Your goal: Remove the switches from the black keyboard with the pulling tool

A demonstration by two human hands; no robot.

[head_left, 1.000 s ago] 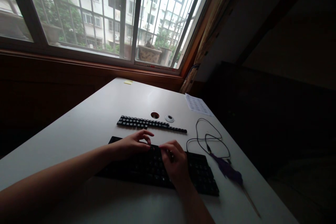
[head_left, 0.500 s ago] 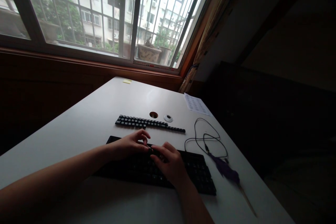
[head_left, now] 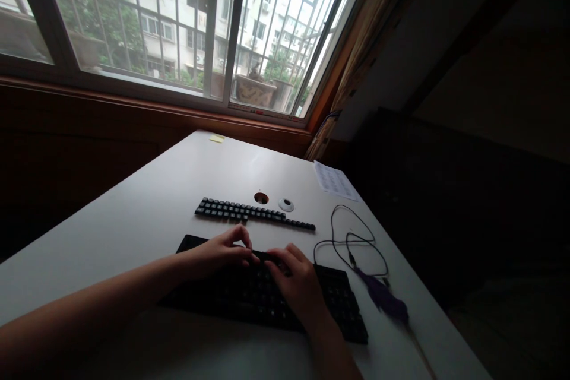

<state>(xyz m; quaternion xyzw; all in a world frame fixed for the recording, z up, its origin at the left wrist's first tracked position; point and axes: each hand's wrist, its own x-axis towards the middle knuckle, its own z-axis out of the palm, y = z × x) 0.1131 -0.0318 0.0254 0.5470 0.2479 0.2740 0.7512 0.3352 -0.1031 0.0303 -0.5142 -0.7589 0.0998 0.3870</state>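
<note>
A black keyboard point(head_left: 342, 303) lies on the white table under both my hands. My left hand point(head_left: 229, 248) is over its upper middle, thumb and index finger bent together in a pinch; anything between the tips is too small and dark to name. Just right of it, my right hand point(head_left: 297, 282) has its fingers curled and thumb bent in at the keyboard's far edge. What these fingers hold, if anything, is hidden. Beyond the keyboard lie loose black keycaps point(head_left: 240, 210) set out in rows, the nearest one running further right.
A cable point(head_left: 332, 242) loops right of the keyboard, beside a purple feathery thing point(head_left: 385, 300) on a thin stick. Behind the keycaps are a round table hole point(head_left: 261, 198) and its grey cover point(head_left: 286, 205). A printed sheet point(head_left: 336, 181) and yellow note point(head_left: 217, 138) lie near the far edge.
My fingertips, close together over a small dark bit before, are now slightly further apart. My right hand has shifted a little right. The whole view has moved slightly.
</note>
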